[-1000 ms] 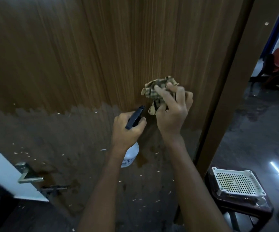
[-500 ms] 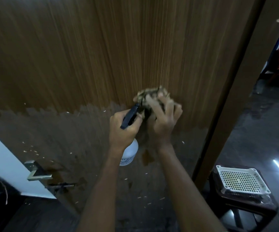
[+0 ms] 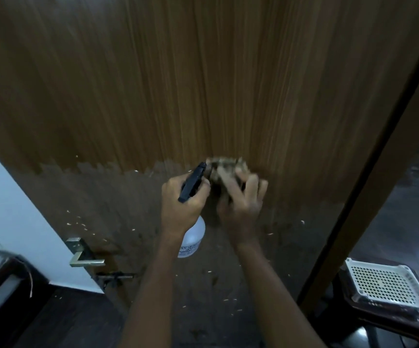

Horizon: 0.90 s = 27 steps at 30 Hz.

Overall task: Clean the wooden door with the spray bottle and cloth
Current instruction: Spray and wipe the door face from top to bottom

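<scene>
The wooden door (image 3: 203,84) fills the view, striped brown above and dull, speckled with pale flecks below. My left hand (image 3: 181,209) grips a white spray bottle (image 3: 193,237) by its black trigger head, the nozzle pointing up at the door. Just to its right my right hand (image 3: 241,207) holds a crumpled checked cloth (image 3: 226,169) against the door at the line between the two finishes. The cloth and right hand are blurred with motion.
A metal door handle (image 3: 83,257) sticks out at the door's lower left edge, beside a white wall (image 3: 15,209). The door frame (image 3: 379,172) runs down the right. A dark stool bearing a white perforated tray (image 3: 389,282) stands at bottom right.
My right hand with the cloth has slid down and left along the door, close beside the bottle's nozzle. The view has tilted upward; my left hand keeps its hold on the bottle.
</scene>
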Each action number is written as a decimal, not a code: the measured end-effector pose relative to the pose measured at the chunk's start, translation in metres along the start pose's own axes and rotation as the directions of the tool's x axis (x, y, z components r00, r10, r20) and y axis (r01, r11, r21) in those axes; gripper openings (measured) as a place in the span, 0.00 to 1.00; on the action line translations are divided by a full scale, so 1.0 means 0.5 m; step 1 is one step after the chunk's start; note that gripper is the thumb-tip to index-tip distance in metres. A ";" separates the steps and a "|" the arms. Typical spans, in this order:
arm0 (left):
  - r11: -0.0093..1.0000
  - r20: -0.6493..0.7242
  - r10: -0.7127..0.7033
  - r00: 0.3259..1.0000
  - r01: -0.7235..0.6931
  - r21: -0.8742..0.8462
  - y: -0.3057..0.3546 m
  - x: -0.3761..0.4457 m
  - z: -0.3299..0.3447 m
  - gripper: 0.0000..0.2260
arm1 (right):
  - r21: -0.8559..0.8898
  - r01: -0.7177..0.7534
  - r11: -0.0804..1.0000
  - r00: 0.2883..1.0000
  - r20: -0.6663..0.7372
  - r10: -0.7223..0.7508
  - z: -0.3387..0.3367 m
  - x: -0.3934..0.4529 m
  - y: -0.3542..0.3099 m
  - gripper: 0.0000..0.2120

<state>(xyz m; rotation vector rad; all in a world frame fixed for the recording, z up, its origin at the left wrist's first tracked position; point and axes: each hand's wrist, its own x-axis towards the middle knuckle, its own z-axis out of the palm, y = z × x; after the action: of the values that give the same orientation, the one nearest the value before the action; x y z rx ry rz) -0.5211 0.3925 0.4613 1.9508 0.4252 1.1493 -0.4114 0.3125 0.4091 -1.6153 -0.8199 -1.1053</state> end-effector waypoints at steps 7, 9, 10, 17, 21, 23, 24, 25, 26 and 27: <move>0.999 0.019 -0.001 1.000 0.000 0.038 -0.024 0.007 -0.074 0.18 | -0.060 -0.024 0.998 1.000 0.016 0.025 0.009 0.010 -0.046 0.15; 0.999 0.018 -0.002 1.000 0.001 0.047 -0.028 0.003 -0.087 0.17 | -0.044 -0.072 0.996 0.994 -0.087 0.068 0.026 0.075 -0.071 0.20; 0.999 0.020 -0.005 1.000 0.004 0.054 -0.031 0.001 -0.094 0.16 | -0.026 -0.079 0.997 0.992 -0.101 0.076 0.036 0.077 -0.077 0.20; 0.999 0.025 0.015 1.000 -0.016 0.051 -0.051 0.003 -0.134 0.16 | -0.067 0.011 0.998 0.983 0.185 0.001 0.032 -0.114 -0.075 0.10; 1.000 0.018 0.013 1.000 -0.013 0.021 -0.054 0.001 -0.144 0.17 | -0.056 -0.038 0.998 0.999 -0.010 0.038 0.059 0.029 -0.138 0.13; 1.000 0.013 0.015 1.000 -0.015 0.008 -0.053 -0.004 -0.146 0.17 | -0.047 -0.069 0.996 0.996 -0.053 0.066 0.079 0.064 -0.158 0.17; 1.000 0.016 0.011 1.000 -0.011 0.001 -0.056 -0.004 -0.153 0.17 | -0.050 -0.062 0.997 0.997 -0.059 0.059 0.090 0.055 -0.166 0.16; 1.000 0.018 0.004 1.000 -0.004 -0.009 -0.059 -0.003 -0.161 0.16 | -0.060 -0.038 0.997 0.998 -0.042 0.035 0.095 0.027 -0.166 0.12; 1.000 0.019 -0.002 1.000 0.003 -0.019 -0.063 -0.003 -0.167 0.16 | -0.074 -0.015 0.997 1.000 0.005 0.016 0.095 -0.012 -0.163 0.09; 1.000 0.018 -0.006 1.000 0.007 -0.028 -0.066 -0.002 -0.174 0.16 | -0.084 0.000 0.996 0.997 0.074 0.006 0.092 -0.058 -0.158 0.09</move>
<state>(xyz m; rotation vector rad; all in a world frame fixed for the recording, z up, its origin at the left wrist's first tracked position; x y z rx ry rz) -0.5914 0.4534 0.4569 1.9326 0.4035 1.1271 -0.4796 0.3796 0.4041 -1.7355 -0.8289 -1.0961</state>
